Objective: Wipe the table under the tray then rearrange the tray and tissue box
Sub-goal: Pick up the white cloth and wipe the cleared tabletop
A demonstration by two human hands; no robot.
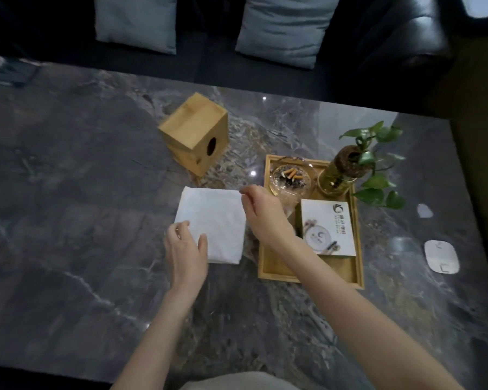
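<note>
A folded white cloth [214, 220] lies flat on the dark marble table [68, 192], just left of a wooden tray [307, 274]. My left hand [185, 249] rests on the cloth's near left corner, fingers spread. My right hand [261, 209] pinches the cloth's far right corner, its forearm crossing the tray. The tray carries a glass ashtray with cigarette butts [292, 175], a potted plant in a glass vase [341, 170] and a white card [328, 226]. A wooden tissue box [195, 133] stands behind the cloth, turned at an angle.
A white oval device [441, 256] lies on the table right of the tray. A dark sofa with two grey cushions [285, 26] runs along the table's far edge. The table's near edge is close to my body.
</note>
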